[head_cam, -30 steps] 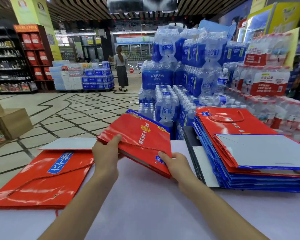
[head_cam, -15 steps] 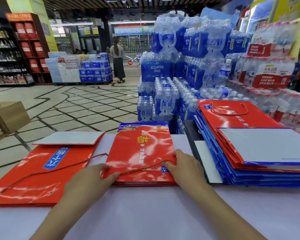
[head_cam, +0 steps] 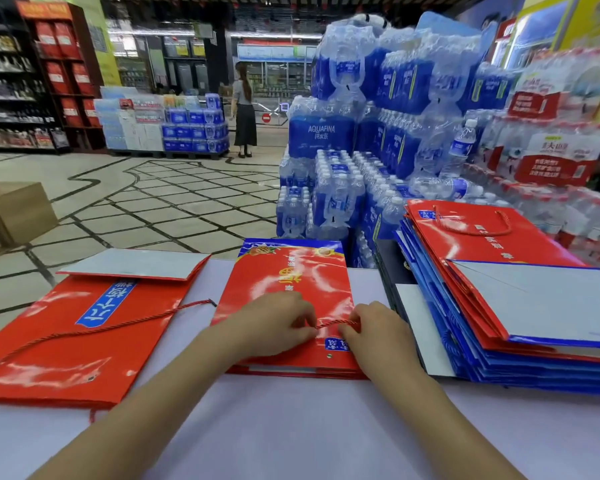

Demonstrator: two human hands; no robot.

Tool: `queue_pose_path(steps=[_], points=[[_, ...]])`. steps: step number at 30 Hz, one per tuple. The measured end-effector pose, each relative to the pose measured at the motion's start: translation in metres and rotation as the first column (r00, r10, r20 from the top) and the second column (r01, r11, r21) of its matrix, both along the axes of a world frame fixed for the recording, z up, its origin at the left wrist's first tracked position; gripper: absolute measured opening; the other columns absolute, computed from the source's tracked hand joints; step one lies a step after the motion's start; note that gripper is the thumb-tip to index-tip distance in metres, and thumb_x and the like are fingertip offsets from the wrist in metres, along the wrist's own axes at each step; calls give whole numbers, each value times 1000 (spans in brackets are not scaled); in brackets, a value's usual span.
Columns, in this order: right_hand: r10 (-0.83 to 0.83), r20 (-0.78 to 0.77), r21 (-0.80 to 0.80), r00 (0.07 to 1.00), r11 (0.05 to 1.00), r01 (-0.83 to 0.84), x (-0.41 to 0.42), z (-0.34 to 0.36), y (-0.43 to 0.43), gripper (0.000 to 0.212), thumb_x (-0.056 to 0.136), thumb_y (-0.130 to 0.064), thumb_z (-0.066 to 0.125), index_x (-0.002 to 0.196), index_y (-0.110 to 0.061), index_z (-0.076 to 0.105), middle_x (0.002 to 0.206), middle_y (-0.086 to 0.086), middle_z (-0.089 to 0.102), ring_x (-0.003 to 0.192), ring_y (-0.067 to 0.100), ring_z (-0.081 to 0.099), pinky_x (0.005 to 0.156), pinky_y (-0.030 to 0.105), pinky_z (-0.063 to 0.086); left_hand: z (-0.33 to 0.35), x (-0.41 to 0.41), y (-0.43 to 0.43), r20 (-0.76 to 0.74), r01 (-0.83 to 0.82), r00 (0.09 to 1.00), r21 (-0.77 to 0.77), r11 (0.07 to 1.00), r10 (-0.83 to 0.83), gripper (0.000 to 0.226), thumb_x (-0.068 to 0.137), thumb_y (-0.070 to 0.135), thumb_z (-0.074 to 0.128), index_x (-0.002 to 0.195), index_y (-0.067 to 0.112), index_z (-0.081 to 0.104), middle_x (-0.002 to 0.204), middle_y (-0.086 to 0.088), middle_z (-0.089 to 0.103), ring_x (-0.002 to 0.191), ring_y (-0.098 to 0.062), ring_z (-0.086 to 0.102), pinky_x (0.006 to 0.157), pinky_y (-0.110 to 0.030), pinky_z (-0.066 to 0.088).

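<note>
A glossy red gift bag (head_cam: 291,271) lies flat and folded on the smooth white table (head_cam: 291,427), in the middle of the view just ahead of the person. It is a long rectangle of laminated paper with a blue band along its far edge at 12 o'clock, gold lettering down the middle and a small metal eyelet near its close edge.

The left hand (head_cam: 274,323) rests on the bag's near half with fingers curled, its fingertips pinching one end of the bag's twisted cord (head_cam: 329,323), a thin red rope handle. The right hand (head_cam: 374,334), at 3 o'clock from the left, has its fingers bent too and pinches the other end of the same short stretch, so the cord runs taut between them.

At 9 o'clock from the bag lies a second red bag (head_cam: 66,358), shiny and creased, with a grey flap folded over its far end. At 3 o'clock sits a thick stack of folded bags (head_cam: 499,244), red on top with blue edges. At 1 o'clock rise shrink-wrapped water bottles (head_cam: 343,133).
</note>
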State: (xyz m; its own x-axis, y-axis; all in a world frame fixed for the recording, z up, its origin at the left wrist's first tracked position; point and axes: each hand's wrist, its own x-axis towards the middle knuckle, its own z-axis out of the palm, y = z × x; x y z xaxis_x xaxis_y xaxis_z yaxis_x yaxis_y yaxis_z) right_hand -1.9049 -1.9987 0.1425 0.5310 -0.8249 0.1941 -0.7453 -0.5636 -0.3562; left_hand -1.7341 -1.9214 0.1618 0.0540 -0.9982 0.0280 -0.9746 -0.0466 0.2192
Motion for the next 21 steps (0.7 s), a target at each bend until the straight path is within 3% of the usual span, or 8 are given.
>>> queue_pose_path(steps=[5, 8, 12, 15, 18, 21], points=[[27, 124, -109, 992, 994, -14, -1, 1, -3, 20, 98, -35, 48, 95, -21, 62, 91, -7, 56, 75, 11, 45, 62, 23, 32, -19, 9, 1, -86, -85, 994, -262, 961, 64, 14, 93, 39, 55, 90, 27, 59, 88, 9, 61, 83, -13, 56, 71, -33, 46], [25, 230, -121, 973, 993, 3, 0, 1, -4, 18, 98, -33, 52, 92, -23, 65, 91, -9, 62, 77, 9, 52, 64, 23, 35, -11, 19, 9, -100, -319, 947, -390, 864, 304, 16, 90, 35, 52, 80, 22, 53, 76, 6, 59, 75, -16, 54, 59, -32, 40], [79, 285, -119, 955, 992, -47, 1, 0, -4, 16, 97, -33, 55, 96, -24, 69, 93, -9, 66, 78, 8, 54, 65, 20, 36, -11, 39, 18, 37, -509, 844, -265, 819, 536, 24, 87, 39, 49, 73, 20, 47, 64, 5, 46, 72, -19, 49, 55, -30, 29], [132, 113, -87, 985, 989, -123, 5, -8, -3, 22, 98, -38, 53, 108, -27, 70, 102, -7, 62, 93, 11, 52, 79, 25, 40, -14, 46, 20, 89, -547, 815, -205, 812, 572, 22, 87, 40, 49, 75, 21, 47, 67, 5, 45, 71, -19, 48, 59, -29, 31], [153, 70, -2, 986, 988, -153, 8, -9, -3, 25, 95, -42, 57, 111, -28, 70, 105, -7, 58, 102, 13, 52, 91, 30, 42, -12, 47, 23, 194, -554, 776, -244, 796, 600, 17, 87, 39, 47, 86, 22, 50, 84, 1, 54, 83, -24, 54, 71, -32, 33], [136, 127, 85, 983, 985, -147, 2, -2, -6, 18, 91, -40, 64, 103, -29, 72, 99, -12, 58, 96, 8, 53, 90, 29, 46, -8, 46, 27, 258, -556, 756, -231, 798, 601, 27, 88, 34, 46, 111, 22, 52, 105, -2, 56, 103, -26, 52, 88, -38, 36]])
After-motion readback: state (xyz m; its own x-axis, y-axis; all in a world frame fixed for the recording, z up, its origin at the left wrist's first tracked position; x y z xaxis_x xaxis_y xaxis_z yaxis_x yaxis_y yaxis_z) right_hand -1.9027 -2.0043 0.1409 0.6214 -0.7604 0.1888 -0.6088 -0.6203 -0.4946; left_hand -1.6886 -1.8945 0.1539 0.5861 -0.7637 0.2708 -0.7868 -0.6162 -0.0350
